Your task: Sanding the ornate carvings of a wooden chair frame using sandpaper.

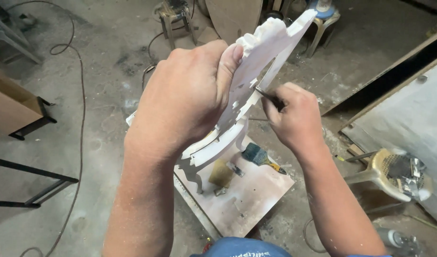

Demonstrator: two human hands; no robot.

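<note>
Centrally, a white carved chair frame (256, 71) stands tilted on a pale square board (256, 195) laid on the dusty workshop floor, its ornate top edge pointing up and away from the viewer and its curved leg resting on the board. The left hand (185, 95) is wrapped firmly round the near edge of the frame's upper part; the fingers are closed over the back and the thumb lies pressed along the white front face, so the frame sits between thumb and palm and extends beyond the hand both above and below. The right hand (294, 116), on the far side of the frame from the left hand, is closed in a pinch on a thin dark tool (268, 96); the tool's tip touches the frame's inner cut-out edge just beside the left thumb. What kind of tool it is cannot be told.

On the board, below the frame, lie a flat paintbrush (259, 156) with dark bristles and a yellow-tipped handle, a tan piece of sanding paper (221, 172), and a small metal scraper-like item (235, 169). To the right of the board stands a pale plastic stool (385, 173) bearing scraps. A dark cable (80, 119) runs along the floor to the left of the frame, past a brown cabinet (11, 102).
</note>
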